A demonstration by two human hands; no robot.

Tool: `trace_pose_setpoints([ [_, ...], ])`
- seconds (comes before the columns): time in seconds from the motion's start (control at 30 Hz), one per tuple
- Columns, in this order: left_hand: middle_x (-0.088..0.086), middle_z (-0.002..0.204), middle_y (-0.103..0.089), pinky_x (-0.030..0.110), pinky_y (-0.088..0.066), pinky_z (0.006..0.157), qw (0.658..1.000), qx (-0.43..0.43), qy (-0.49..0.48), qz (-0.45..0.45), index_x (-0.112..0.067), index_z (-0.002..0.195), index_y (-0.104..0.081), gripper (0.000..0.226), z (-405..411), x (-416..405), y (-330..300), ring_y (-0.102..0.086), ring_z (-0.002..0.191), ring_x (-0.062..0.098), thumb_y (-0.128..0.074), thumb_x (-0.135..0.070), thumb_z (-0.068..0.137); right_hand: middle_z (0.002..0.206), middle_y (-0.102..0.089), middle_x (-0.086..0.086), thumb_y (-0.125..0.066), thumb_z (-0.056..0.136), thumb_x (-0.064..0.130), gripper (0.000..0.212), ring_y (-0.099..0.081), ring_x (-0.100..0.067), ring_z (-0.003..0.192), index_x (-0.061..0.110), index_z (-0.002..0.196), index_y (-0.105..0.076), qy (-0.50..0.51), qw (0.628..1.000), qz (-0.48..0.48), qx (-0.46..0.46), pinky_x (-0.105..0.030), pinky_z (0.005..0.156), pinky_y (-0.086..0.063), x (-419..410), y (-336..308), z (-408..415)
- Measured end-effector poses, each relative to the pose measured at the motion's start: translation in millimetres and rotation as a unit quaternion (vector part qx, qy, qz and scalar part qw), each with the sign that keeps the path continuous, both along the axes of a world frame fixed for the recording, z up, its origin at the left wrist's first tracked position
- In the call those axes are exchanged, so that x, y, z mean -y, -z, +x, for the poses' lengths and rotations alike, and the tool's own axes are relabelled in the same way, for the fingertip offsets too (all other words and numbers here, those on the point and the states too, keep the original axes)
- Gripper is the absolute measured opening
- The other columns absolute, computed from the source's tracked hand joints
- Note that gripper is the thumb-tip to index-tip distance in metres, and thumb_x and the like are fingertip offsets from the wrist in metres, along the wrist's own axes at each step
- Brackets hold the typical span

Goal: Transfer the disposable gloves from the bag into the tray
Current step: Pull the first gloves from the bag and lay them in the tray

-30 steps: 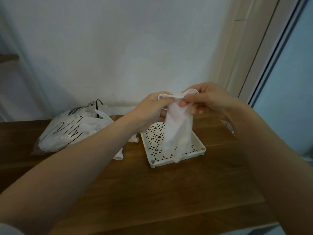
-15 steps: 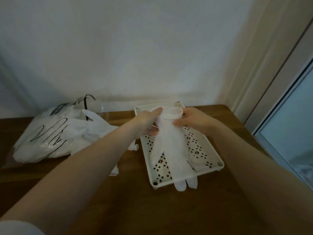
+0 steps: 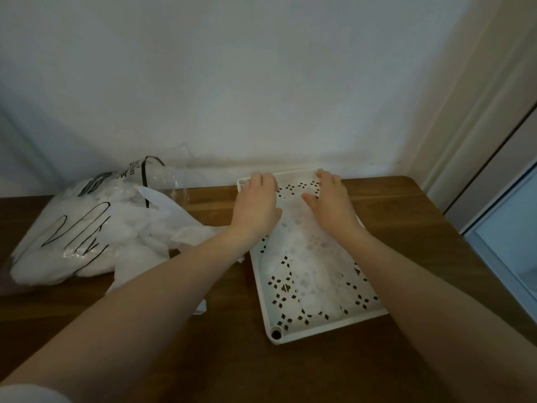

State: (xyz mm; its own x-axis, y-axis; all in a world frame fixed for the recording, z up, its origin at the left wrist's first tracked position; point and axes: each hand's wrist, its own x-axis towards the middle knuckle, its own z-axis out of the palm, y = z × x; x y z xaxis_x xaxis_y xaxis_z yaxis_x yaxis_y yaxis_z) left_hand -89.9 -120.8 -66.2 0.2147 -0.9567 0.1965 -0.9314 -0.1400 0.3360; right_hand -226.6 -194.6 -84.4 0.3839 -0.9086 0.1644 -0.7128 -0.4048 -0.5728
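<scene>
glove count: one translucent white glove (image 3: pixel 305 257) laid out flat in the tray, fingers pointing toward the near edge; more gloves packed in the bag, number cannot be told
tray count: one white tray (image 3: pixel 328 328), floor perforated with diamond cutouts, round hole at near-left corner
bag count: one clear plastic bag (image 3: pixel 84 228) with black hand outline printed on it, lying on its side left of the tray, mouth toward the tray with white plastic spilling out
left hand (image 3: pixel 255 205): palm down, fingers extended, resting flat over the tray's far-left part at the glove's cuff end; grips nothing
right hand (image 3: pixel 331 202): palm down, fingers spread and straight, pressing on the cuff end of the glove near the tray's far edge; grips nothing
surface: dark brown wooden table (image 3: pixel 319 370), tray and bag both on it, tray right of centre
room: plain white wall (image 3: pixel 261 82) behind the table; pale door frame (image 3: pixel 476 117) at right
</scene>
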Motion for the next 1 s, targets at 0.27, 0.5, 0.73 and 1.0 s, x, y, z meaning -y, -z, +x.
trace_pose_setpoints([
  [0.27, 0.008, 0.159, -0.003, 0.040, -0.004, 0.119, 0.921, 0.249, 0.159, 0.252, -0.009, 0.150, -0.005, 0.080, 7.1, 1.0, 15.0, -0.007, 0.146, 0.020, -0.022, -0.062, 0.093, 0.158, 0.016, -0.004, -0.021, 0.096, 0.058, 0.078, 0.013, -0.017, 0.146, 0.013, 0.150, 0.012, -0.223, 0.920, 0.011, -0.321, -0.039, 0.119, 0.006, -24.4, 22.2, -19.4],
  [0.5, 0.007, 0.156, -0.020, 0.040, -0.023, 0.115, 0.955, 0.179, 0.137, 0.191, -0.014, 0.150, -0.016, 0.068, 25.9, -21.6, -16.0, -0.024, 0.141, 0.025, -0.027, -0.055, 0.096, 0.157, 0.020, -0.011, -0.033, 0.070, 0.087, 0.117, 0.017, -0.026, 0.145, 0.011, 0.151, 0.003, -0.130, 0.911, 0.066, -0.387, -0.048, 0.117, 0.007, -24.9, -3.7, -18.5],
  [0.73, 0.005, 0.116, -0.057, 0.036, -0.049, 0.085, 0.941, 0.206, 0.108, 0.245, -0.015, 0.123, -0.051, 0.034, 53.8, -85.3, -42.7, -0.056, 0.102, 0.021, -0.042, -0.034, 0.096, 0.116, -0.062, -0.004, -0.051, 0.095, 0.029, 0.027, -0.056, -0.019, 0.108, 0.013, 0.115, -0.062, -0.263, 0.957, -0.061, -0.105, -0.035, 0.094, -0.044, -93.2, -37.7, 53.1],
  [1.0, 0.003, 0.148, -0.031, 0.039, -0.040, 0.102, 0.950, 0.172, 0.088, 0.247, -0.017, 0.145, -0.024, 0.087, 73.4, -123.5, -20.4, -0.040, 0.129, 0.023, -0.064, -0.055, 0.078, 0.102, -0.060, -0.003, -0.045, 0.093, 0.012, 0.018, -0.050, -0.024, 0.110, 0.016, 0.106, -0.056, -0.211, 0.921, -0.125, -0.304, -0.041, 0.109, -0.022, -99.4, -12.8, 88.3],
])
